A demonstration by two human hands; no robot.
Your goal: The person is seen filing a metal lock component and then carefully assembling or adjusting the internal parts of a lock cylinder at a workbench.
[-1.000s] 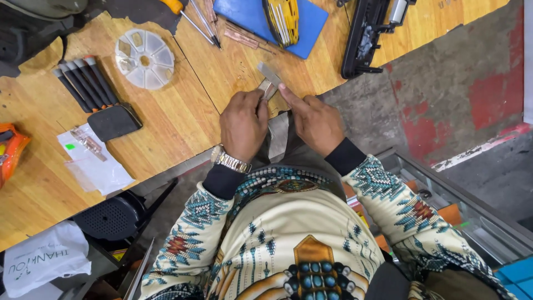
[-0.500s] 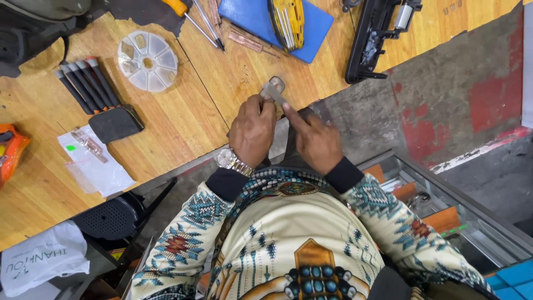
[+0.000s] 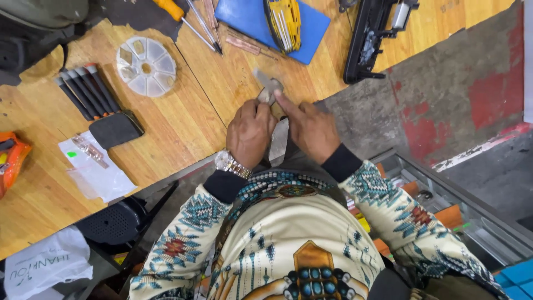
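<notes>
A small grey metal part (image 3: 268, 86) is held at the edge of a wooden workbench (image 3: 183, 119), pinched between both hands. The left hand (image 3: 250, 133), a watch (image 3: 230, 164) worn at its wrist, is curled closed around the lower end of the part. The right hand (image 3: 311, 128) is pressed against it from the other side, its forefinger stretched along the part and the other fingers folded. A round clear parts box (image 3: 146, 66), a row of screwdrivers (image 3: 83, 91) and a blue mat (image 3: 261, 22) are seen farther back on the bench, well apart from the hands.
</notes>
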